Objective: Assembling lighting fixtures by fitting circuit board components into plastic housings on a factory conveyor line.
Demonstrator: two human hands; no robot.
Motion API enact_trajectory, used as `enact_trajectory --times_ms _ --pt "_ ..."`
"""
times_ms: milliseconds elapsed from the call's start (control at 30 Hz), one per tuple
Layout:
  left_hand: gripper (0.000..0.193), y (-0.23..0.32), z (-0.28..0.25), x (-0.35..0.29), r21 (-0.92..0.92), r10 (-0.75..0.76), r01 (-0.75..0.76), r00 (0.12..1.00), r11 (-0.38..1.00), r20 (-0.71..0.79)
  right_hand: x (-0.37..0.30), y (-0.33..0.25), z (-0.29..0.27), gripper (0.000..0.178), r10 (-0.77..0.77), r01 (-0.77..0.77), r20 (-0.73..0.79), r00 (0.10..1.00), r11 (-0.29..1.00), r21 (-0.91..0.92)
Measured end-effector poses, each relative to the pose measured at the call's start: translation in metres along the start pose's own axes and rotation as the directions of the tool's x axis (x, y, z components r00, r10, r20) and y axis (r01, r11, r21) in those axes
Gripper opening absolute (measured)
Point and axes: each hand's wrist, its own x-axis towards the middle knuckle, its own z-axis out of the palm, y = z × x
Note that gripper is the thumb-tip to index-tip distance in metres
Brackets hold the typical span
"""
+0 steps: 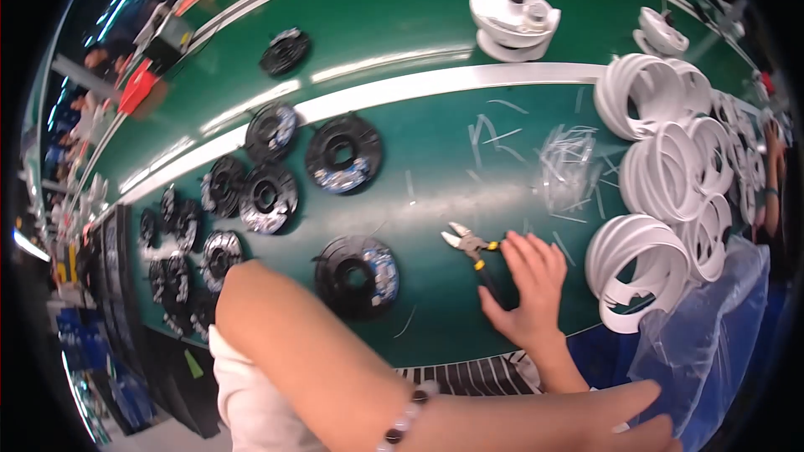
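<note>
My right hand (536,289) is on a pair of cutting pliers (471,244) with black-and-yellow handles, its thumb along the lower handle and its fingers over the upper one. The pliers' jaws are apart and point away to the left over the green bench. Across the lower edge reaches my left arm, a beaded bracelet (406,418) around it. Close to the camera, my left hand (599,414) is blurred, with stretched fingers apart and nothing visible in them. Left of the pliers lies a black round housing (358,276) carrying a circuit board.
Several similar black housings (268,197) cover the bench's left side. Clear plastic strips (569,155) are scattered beyond the pliers. White rings (645,272) stand stacked at right, beside a clear plastic bag (712,343). A white dome-shaped part (515,21) sits on the far strip.
</note>
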Motion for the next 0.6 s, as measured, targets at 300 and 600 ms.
enact_trajectory --times_ms 300,600 --pt "0.025 -0.016 0.006 0.019 -0.115 0.392 -0.376 0.852 0.919 0.346 -0.019 0.011 -0.008 0.065 0.030 -0.028 -0.047 0.998 0.999 0.035" --pt "0.022 -0.008 0.003 0.014 -0.106 0.093 -0.071 0.972 0.992 0.214 -0.039 0.007 -0.036 0.064 -0.131 0.143 -0.322 0.938 0.990 0.013"
